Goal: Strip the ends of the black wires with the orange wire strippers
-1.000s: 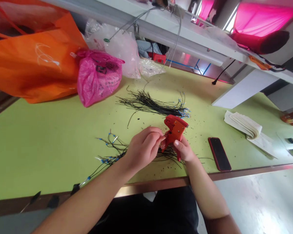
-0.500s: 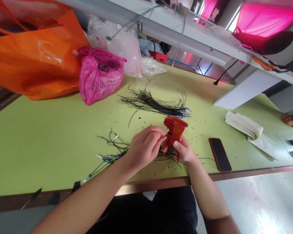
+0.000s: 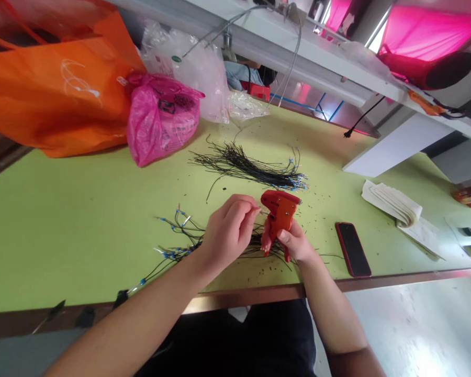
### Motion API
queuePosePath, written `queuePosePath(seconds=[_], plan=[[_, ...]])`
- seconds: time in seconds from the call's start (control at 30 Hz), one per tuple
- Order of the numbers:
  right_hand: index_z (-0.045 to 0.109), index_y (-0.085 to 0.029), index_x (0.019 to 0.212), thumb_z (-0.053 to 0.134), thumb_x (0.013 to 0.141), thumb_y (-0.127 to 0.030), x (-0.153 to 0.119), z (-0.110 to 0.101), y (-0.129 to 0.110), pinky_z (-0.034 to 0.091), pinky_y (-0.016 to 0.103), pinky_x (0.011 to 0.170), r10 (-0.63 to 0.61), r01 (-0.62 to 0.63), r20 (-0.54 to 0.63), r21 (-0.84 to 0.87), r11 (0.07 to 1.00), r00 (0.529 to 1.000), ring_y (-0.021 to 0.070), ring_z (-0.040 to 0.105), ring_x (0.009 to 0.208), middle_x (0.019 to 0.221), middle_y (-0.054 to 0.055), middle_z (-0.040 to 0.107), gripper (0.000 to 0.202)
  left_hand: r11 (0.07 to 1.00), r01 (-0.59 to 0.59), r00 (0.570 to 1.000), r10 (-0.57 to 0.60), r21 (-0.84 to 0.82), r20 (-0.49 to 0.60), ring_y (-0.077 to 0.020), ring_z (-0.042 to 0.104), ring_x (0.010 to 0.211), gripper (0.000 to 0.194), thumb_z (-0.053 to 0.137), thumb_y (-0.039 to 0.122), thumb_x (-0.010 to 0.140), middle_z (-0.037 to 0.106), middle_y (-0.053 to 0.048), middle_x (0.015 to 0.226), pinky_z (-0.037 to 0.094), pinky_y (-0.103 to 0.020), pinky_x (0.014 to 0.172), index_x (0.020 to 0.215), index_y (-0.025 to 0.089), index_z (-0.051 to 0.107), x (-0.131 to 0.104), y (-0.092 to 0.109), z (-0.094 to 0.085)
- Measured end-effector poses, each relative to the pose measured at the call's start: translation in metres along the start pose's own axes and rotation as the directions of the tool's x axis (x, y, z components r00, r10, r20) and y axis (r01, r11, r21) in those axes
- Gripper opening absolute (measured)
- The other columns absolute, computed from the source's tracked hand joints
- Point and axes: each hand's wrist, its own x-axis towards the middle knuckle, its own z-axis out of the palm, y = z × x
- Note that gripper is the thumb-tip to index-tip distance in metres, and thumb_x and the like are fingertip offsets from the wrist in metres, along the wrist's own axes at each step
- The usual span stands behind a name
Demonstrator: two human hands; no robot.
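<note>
My right hand (image 3: pixel 294 241) is wrapped round the handles of a red wire stripper (image 3: pixel 283 209), its jaw end pointing left. Pinched in the fingertips of my left hand (image 3: pixel 233 225) is a thin wire (image 3: pixel 263 212), its end close to the stripper's jaws; most of it is hidden by the hand. Under both hands lies a bundle of black wires (image 3: pixel 192 246), several with blue connectors and bare metal tips at the left. Farther back, a second bundle of black wires (image 3: pixel 255 167) has its blue-tipped ends toward the right.
A phone (image 3: pixel 353 248) and a folded paper stack (image 3: pixel 394 204) lie at the right. Orange (image 3: pixel 63 99) and pink bags (image 3: pixel 163 120) stand at the back left. A white shelf (image 3: pixel 322 57) crosses the back. Small black scraps dot the green tabletop (image 3: pixel 82 220).
My left hand has drawn slightly left and up, away from the stripper's jaws, with the wire in its fingertips. The stripper has tilted a little in my right hand.
</note>
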Motion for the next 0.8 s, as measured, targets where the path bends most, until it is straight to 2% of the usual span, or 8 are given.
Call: queuePosePath(seconds=[0.3, 0.47, 0.73, 0.8], plan=[[0.062, -0.018, 0.085, 0.071, 0.089, -0.058, -0.0009, 0.0008, 0.0026, 0.050, 0.028, 0.053, 0.032, -0.030, -0.036, 0.057, 0.998, 0.999, 0.0152, 0.058, 0.054, 0.062, 0.000, 0.061, 0.041, 0.996, 0.068, 0.998, -0.068, -0.062, 0.005, -0.0145, 0.068, 0.080, 0.015, 0.048, 0.014, 0.101, 0.068, -0.004, 0.088, 0.055, -0.025, 0.069, 0.090, 0.021, 0.053, -0.0009, 0.0026, 0.0008], [0.059, -0.019, 0.081, 0.072, 0.087, -0.059, 0.0007, 0.0010, 0.0030, 0.048, 0.027, 0.049, 0.043, -0.032, -0.109, 0.102, 0.994, 0.993, 0.0123, 0.052, 0.046, 0.056, -0.004, 0.055, 0.043, 0.994, 0.078, 0.997, -0.078, -0.076, -0.002, -0.0149, 0.068, 0.080, 0.014, 0.048, 0.015, 0.101, 0.068, -0.005, 0.089, 0.056, -0.026, 0.071, 0.090, 0.021, 0.053, -0.0021, 0.0027, 0.0017], [0.058, -0.018, 0.079, 0.070, 0.088, -0.061, -0.0025, 0.0011, 0.0044, 0.047, 0.026, 0.050, 0.071, -0.067, -0.065, 0.052, 0.996, 0.995, 0.0119, 0.052, 0.047, 0.057, -0.003, 0.056, 0.045, 0.993, 0.076, 0.997, -0.076, -0.085, -0.001, -0.0141, 0.067, 0.079, 0.014, 0.049, 0.014, 0.101, 0.068, -0.004, 0.089, 0.054, -0.025, 0.070, 0.091, 0.021, 0.053, -0.0010, 0.0038, 0.0017], [0.058, -0.018, 0.079, 0.071, 0.087, -0.061, -0.0023, 0.0019, 0.0040, 0.047, 0.026, 0.048, 0.077, -0.075, -0.054, 0.039, 0.996, 0.996, 0.0118, 0.052, 0.046, 0.057, -0.003, 0.056, 0.045, 0.988, 0.111, 0.994, -0.110, -0.104, 0.010, -0.0139, 0.066, 0.077, 0.014, 0.049, 0.015, 0.101, 0.067, -0.004, 0.088, 0.053, -0.025, 0.069, 0.090, 0.021, 0.054, -0.0006, 0.0041, 0.0021]])
